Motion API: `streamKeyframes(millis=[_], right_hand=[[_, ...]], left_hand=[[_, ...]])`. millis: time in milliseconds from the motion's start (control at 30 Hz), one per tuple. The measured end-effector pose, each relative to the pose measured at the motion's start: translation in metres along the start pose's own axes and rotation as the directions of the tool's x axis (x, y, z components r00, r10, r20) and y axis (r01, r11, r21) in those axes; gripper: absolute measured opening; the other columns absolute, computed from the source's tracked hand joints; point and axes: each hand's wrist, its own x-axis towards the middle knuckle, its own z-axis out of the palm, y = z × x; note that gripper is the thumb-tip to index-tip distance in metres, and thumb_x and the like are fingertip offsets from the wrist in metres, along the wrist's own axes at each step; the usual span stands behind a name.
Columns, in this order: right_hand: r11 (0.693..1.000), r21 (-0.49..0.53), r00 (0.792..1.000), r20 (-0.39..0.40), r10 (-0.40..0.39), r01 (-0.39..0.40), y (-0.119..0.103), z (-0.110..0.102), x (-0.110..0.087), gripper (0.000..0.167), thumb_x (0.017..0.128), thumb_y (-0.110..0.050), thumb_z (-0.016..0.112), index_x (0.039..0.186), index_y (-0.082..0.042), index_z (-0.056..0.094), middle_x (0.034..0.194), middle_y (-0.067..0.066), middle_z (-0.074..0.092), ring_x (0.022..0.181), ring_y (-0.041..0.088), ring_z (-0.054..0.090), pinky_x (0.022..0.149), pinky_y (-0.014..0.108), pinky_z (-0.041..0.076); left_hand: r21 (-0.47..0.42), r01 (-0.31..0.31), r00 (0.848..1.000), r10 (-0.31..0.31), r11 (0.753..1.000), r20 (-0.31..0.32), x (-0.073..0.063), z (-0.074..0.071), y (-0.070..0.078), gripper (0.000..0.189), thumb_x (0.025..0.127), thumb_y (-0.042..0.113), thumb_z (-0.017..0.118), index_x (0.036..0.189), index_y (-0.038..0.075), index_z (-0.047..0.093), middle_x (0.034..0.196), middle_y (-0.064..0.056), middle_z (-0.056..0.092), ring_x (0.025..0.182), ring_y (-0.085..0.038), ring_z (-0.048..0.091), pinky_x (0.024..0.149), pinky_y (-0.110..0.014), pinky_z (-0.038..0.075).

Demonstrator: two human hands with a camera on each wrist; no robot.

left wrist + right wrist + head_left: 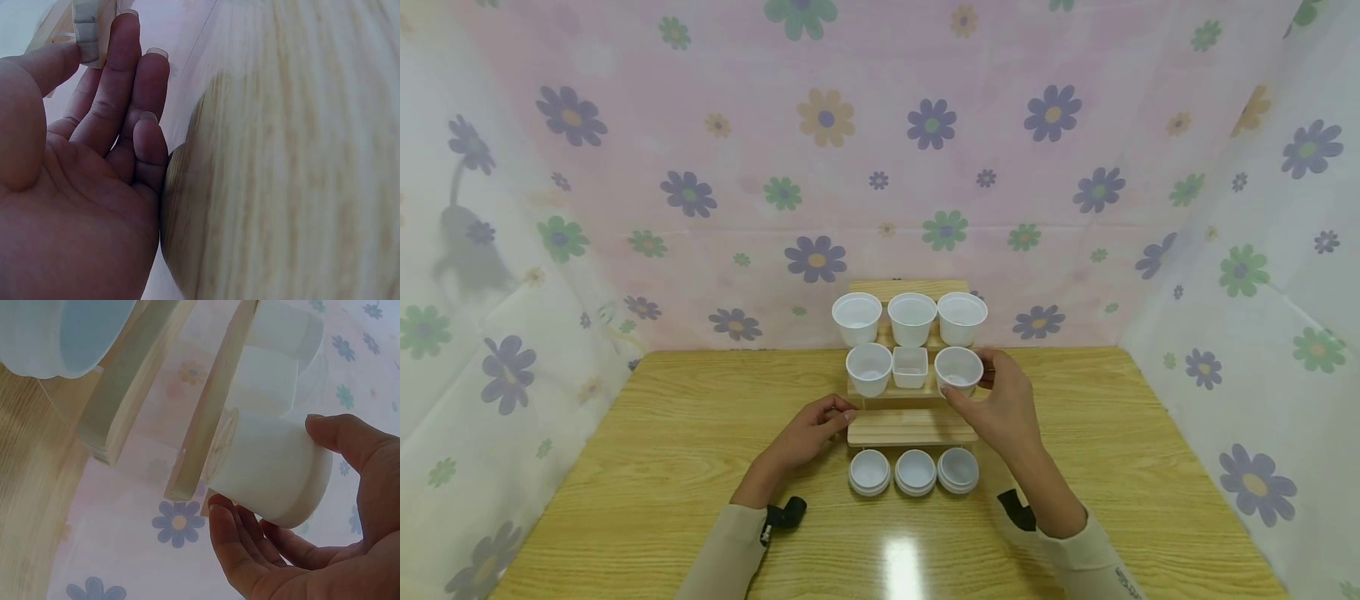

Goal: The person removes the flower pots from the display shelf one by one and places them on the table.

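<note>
Sleeves: beige cuffs [726,546], with a black fitting [786,512] at the left wrist and another at the right.
Table: yellowish wood-grain table [692,450], a bright reflection near its front edge.
Front row: three open-topped round white jars [915,472] side by side on the table, just before the stand.
Left hand: the left hand [808,429] pinches the left end of the stand's lowest plank [913,429] between thumb and forefinger.
Right hand: well apart from the left; the right hand [1006,408] grips a round white cup [958,367], thumb at its rim, other fingers near its base.
Held cup: at the right end of the middle step; I cannot tell whether its base touches the wood.
Middle step: another round cup [870,371] at left, a small square cup [911,368] between.
Top row: three larger white cups [912,323], a wooden board [908,289] behind.
Backdrop: pinkish flowered cloth [880,183].
</note>
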Motion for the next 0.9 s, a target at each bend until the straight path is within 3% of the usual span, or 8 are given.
streamKeyframes(millis=[400, 900], right_hand=[[0.999, -0.031, 1.000, 0.016, 0.015, -0.014, -0.004, -0.005, -0.009, 0.066, 0.079, -0.017, 0.096, 0.131, 0.002, 0.060, 0.120, 0.017, 0.067, 0.108, 0.034, 0.069, 0.094, 0.053, 0.058], [0.999, -0.024, 0.995, 0.092, 0.034, -0.031, -0.009, -0.008, -0.025, 0.064, 0.080, -0.018, 0.095, 0.131, -0.001, 0.060, 0.120, 0.012, 0.067, 0.108, 0.029, 0.069, 0.094, 0.049, 0.059]], left_hand=[[0.006, -0.030, 0.999, 0.030, 1.000, 0.015, 0.000, -0.001, -0.002, 0.030, 0.113, 0.027, 0.056, 0.127, 0.001, 0.065, 0.114, -0.010, 0.072, 0.101, -0.017, 0.064, 0.089, -0.035, 0.052], [-0.018, 0.005, 1.000, -0.005, 1.000, 0.012, 0.003, 0.000, -0.004, 0.028, 0.112, 0.029, 0.058, 0.125, 0.006, 0.067, 0.116, -0.008, 0.073, 0.107, -0.021, 0.066, 0.093, -0.037, 0.051]])
